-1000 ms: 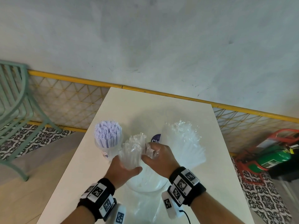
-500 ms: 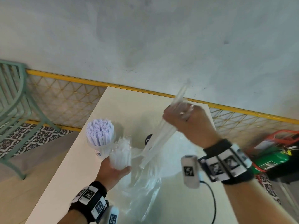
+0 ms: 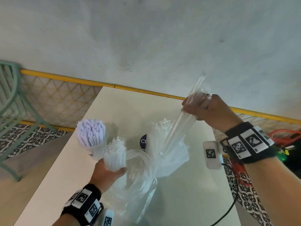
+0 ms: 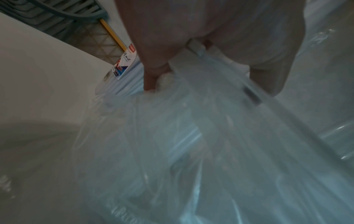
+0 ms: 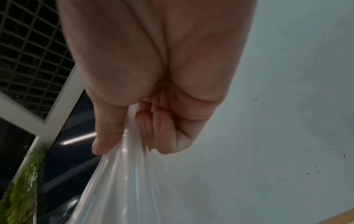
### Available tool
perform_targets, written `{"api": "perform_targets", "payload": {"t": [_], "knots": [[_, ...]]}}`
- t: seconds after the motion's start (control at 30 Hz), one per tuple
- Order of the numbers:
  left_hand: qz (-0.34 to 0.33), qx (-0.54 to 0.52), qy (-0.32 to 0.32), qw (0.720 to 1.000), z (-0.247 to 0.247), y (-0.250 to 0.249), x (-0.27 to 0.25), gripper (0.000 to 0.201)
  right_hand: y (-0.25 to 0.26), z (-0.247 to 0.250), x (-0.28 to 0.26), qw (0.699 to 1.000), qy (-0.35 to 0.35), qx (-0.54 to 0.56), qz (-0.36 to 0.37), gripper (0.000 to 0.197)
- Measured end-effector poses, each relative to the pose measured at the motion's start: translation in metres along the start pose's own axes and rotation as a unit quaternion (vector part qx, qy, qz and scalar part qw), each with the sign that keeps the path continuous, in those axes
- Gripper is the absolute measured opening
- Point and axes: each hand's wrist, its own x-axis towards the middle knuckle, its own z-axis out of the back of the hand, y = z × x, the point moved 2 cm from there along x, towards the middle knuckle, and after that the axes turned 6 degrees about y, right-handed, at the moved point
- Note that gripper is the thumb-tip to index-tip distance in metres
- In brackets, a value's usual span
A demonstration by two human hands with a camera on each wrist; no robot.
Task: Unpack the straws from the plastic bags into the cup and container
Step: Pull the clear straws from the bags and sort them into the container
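A clear cup (image 3: 93,150) packed with pale purple straws (image 3: 90,132) stands at the table's left. My left hand (image 3: 108,172) grips a bundle of clear wrapped straws (image 3: 116,154) upright beside it, low over the crumpled plastic bag (image 3: 138,180). In the left wrist view the left hand (image 4: 201,60) holds the clear straws (image 4: 220,97) above the plastic bag (image 4: 172,151). My right hand (image 3: 203,108) is raised at the right and grips a few long clear straws (image 3: 177,126) that slant down toward a container (image 3: 144,141) with a dark label. The right wrist view shows the right hand (image 5: 145,125) curled round the clear straws (image 5: 122,174).
The white table (image 3: 127,105) runs to a grey wall with a yellow rail (image 3: 68,78) and mesh. A green chair (image 3: 11,111) stands at the left. A red and green object (image 3: 286,144) lies on the floor at the right. A black cable (image 3: 232,193) hangs from my right wrist.
My right hand has pulled a few long clear straws up and to the right, away from the left hand. The left hand keeps its bundle low beside the cup.
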Motion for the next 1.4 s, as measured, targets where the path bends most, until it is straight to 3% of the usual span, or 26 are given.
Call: {"api": "perform_targets", "payload": {"t": [0.1, 0.23, 0.53, 0.87, 0.97, 1.2, 1.4], "knots": [[0.01, -0.002, -0.001, 1.0, -0.001, 0.002, 0.001, 0.035, -0.011, -0.012, 0.001, 0.999, 0.021, -0.029, 0.013, 0.021], [0.014, -0.009, -0.007, 1.0, -0.002, -0.001, -0.004, 0.039, -0.032, -0.034, -0.008, 0.997, 0.042, -0.066, 0.005, 0.004], [0.009, -0.025, -0.015, 1.0, -0.006, -0.014, -0.016, 0.045, -0.022, -0.003, -0.013, 0.995, -0.101, -0.007, 0.025, 0.007], [0.011, -0.013, -0.008, 1.0, -0.006, -0.009, -0.011, 0.044, -0.014, 0.019, -0.015, 0.992, -0.117, 0.008, 0.04, 0.004], [0.015, 0.0, -0.006, 1.0, -0.003, 0.001, -0.004, 0.034, -0.013, 0.015, -0.014, 0.993, -0.109, 0.0, 0.051, 0.005], [0.013, 0.009, -0.003, 1.0, -0.002, 0.01, 0.004, 0.034, -0.025, -0.016, -0.015, 0.997, -0.055, -0.022, 0.048, 0.008], [0.01, 0.006, -0.005, 1.0, -0.003, 0.004, 0.0, 0.033, -0.069, -0.076, -0.03, 0.996, 0.051, -0.073, -0.005, 0.011]]}}
